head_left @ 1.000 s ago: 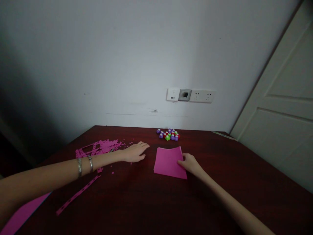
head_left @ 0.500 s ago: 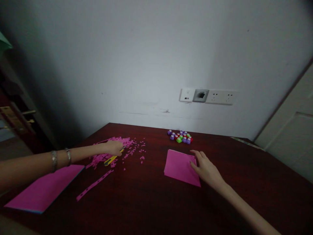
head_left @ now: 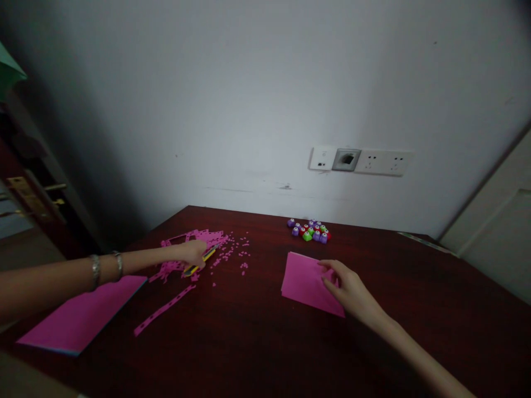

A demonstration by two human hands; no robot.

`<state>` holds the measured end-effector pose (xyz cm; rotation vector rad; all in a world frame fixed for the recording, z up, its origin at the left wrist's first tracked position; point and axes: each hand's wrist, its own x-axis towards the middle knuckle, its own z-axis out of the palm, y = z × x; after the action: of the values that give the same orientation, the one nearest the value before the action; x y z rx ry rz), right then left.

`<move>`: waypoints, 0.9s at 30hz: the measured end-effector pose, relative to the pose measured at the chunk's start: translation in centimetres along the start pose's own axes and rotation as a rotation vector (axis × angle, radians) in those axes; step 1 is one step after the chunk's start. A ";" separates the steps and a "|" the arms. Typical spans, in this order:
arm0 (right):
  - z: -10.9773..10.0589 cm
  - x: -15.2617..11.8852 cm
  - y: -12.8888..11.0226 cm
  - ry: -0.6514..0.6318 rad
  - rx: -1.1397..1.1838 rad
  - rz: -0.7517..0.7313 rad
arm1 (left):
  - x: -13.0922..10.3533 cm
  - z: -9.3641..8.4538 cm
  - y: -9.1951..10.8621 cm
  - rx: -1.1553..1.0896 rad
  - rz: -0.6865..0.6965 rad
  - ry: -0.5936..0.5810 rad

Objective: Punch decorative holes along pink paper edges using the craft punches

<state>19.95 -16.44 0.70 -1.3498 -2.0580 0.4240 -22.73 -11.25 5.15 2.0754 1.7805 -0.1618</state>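
My left hand [head_left: 192,253] reaches in from the left and is closed on a yellow utility knife [head_left: 207,255]. The knife lies slanted among a pile of pink paper scraps [head_left: 209,236], and part of it is hidden by the fingers. My right hand [head_left: 345,284] rests at the right side of a small stack of square pink paper [head_left: 305,279]. Its fingers are bent, with the thumb and forefinger apart over the top sheet.
Larger pink sheets [head_left: 85,315] lie under my left forearm. A punched pink strip [head_left: 164,310] is in front of the scraps. Several purple, red and green hole punches [head_left: 309,231] stand near the wall. A flat ruler-like strip [head_left: 427,243] lies at the back right.
My right hand's fingers have moved left, farther over the pink paper. My left hand has closed more round the knife, which has shifted slightly. The view has turned a little.
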 end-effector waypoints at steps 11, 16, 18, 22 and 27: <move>0.5 0.2 -4.6 0.044 0.317 0.014 | -0.6 -3.7 15.1 -0.421 0.321 -0.048; 0.7 0.5 -5.8 0.010 0.687 0.158 | 0.0 0.1 21.4 -0.680 0.548 -0.171; 0.6 0.4 -5.6 0.032 0.781 0.183 | 0.7 1.8 22.8 -0.747 0.605 -0.182; 0.6 0.0 -4.1 0.091 0.816 0.259 | 2.1 4.0 24.3 -0.777 0.654 -0.170; 1.1 -0.4 -2.2 0.123 0.812 0.306 | 2.6 4.9 24.6 -0.652 0.782 -0.143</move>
<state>17.79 -17.65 0.98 -1.1197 -1.3225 1.1304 2.46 -13.33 5.23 2.0049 0.6897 0.4220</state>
